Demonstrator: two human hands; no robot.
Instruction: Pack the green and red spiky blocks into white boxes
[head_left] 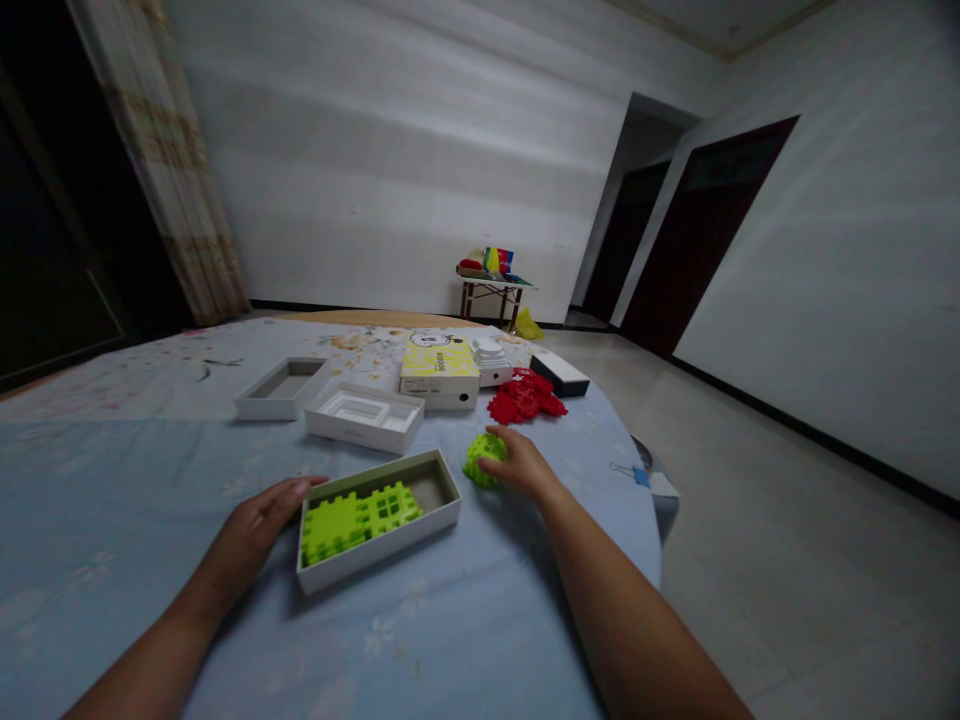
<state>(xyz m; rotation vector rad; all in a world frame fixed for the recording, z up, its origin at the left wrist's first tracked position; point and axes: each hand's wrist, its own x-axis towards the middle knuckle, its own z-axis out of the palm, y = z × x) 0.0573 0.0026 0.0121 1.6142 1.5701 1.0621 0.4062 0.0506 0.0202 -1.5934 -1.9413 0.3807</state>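
A white open box [382, 548] stands on the cloth in front of me, with flat lime-green interlocking pieces [337, 525] lying in its left and middle part. One of these pieces has a window-like cutout. My left hand [259, 520] lies along the box's left end, its stretched fingers touching the far left corner. Just right of the box, my right hand [519, 465] has its thumb and fingers around a rounded lime-green clump of interlocking pieces [480, 458], which is low over or on the table. Part of that clump is hidden by the hand.
Behind stand a grey-lined white tray [281, 390], a white box with an insert [365, 418], a yellow-and-white box [440, 372] and a black-and-white box [559, 373]. Red pieces [525, 397] lie in a heap. A binder clip [640, 475] grips the cloth at the right table edge.
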